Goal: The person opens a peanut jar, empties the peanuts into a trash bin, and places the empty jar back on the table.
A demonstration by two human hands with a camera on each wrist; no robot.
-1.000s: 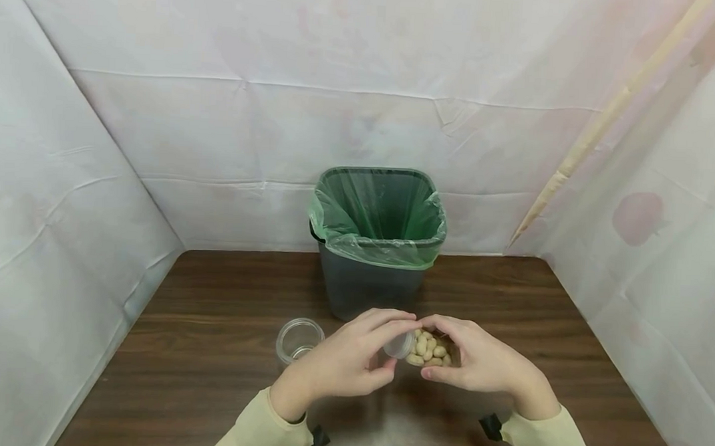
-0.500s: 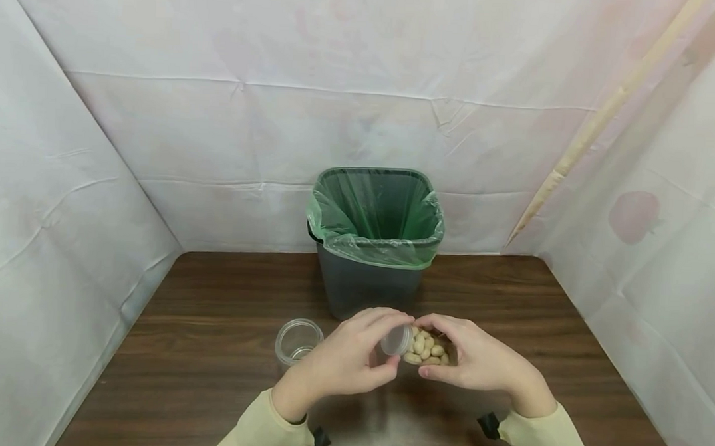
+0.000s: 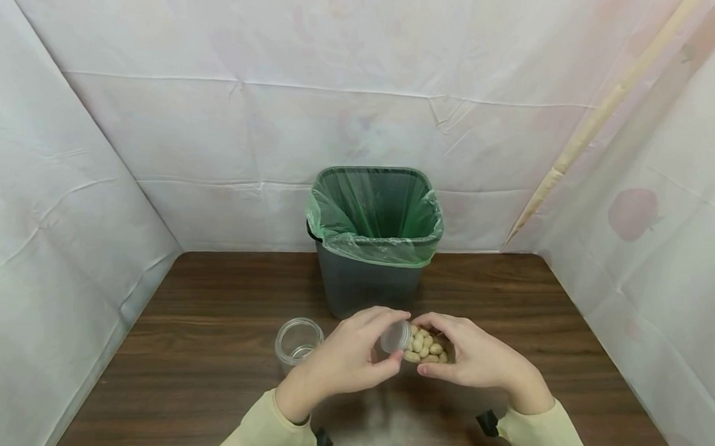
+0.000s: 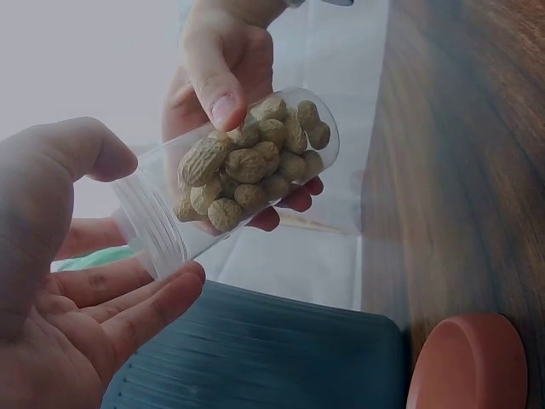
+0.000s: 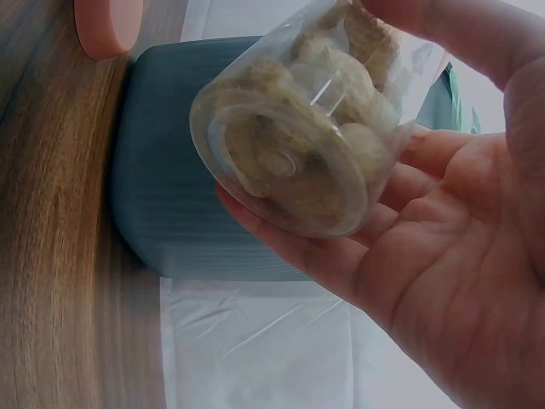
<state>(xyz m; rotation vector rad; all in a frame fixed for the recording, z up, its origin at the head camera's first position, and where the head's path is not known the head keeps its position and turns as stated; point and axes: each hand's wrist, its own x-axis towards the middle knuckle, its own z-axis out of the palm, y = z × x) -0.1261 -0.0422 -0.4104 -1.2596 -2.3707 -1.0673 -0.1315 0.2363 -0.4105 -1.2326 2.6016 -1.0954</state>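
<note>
Left hand and right hand — close together, both curved.

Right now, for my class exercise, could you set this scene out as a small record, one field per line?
Left hand: pinches the threaded end of the held jar
Right hand: grips the body of the same jar
Held jar: clear, tilted, raised off the table
Contents: peanuts in their shells
Second jar: clear, on the table beside the left hand
Bin: dark, standing behind the hands
Liner: green, see-through, folded over the bin's rim
Table: dark wood grain
Backdrop: pale cloth
</note>
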